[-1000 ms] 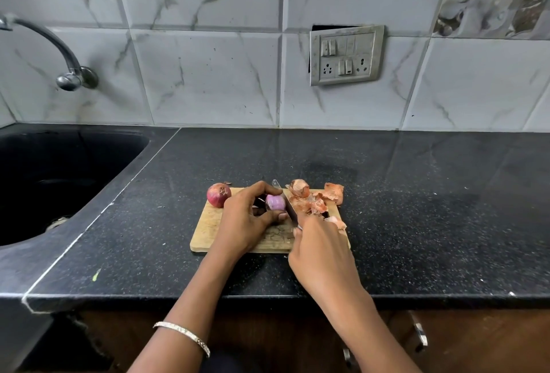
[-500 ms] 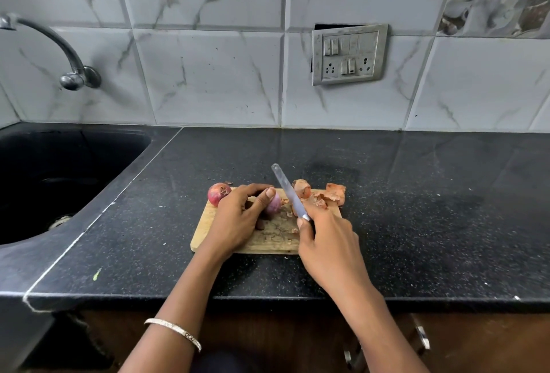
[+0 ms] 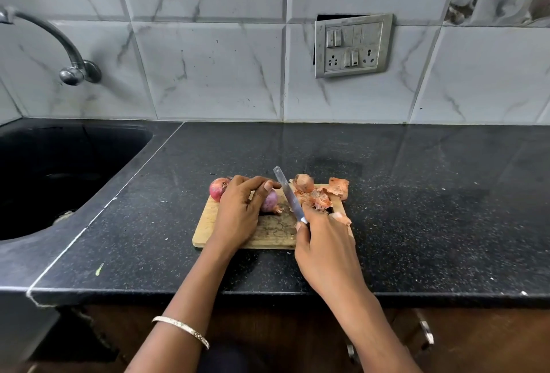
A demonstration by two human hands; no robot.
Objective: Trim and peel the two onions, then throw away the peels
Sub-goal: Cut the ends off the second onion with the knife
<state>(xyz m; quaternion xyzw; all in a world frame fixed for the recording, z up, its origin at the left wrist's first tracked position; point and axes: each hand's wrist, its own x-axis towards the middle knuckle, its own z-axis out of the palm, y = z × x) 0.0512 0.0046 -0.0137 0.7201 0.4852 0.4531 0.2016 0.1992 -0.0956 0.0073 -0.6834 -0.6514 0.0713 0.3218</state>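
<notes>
One peeled purple onion (image 3: 270, 201), one papery-skinned onion (image 3: 218, 189).

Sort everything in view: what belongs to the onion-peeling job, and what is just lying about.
Job: left hand gripping the purple onion; right hand holding the knife; unpeeled onion; loose peels; cutting board.
Just there: tap; sink; switch plate; green scrap on the countertop.

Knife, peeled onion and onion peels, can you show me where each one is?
knife (image 3: 288, 194): head view, middle of the blade.
peeled onion (image 3: 270, 201): head view, its bare purple side.
peels (image 3: 320, 199): head view, middle of the orange heap.
</notes>
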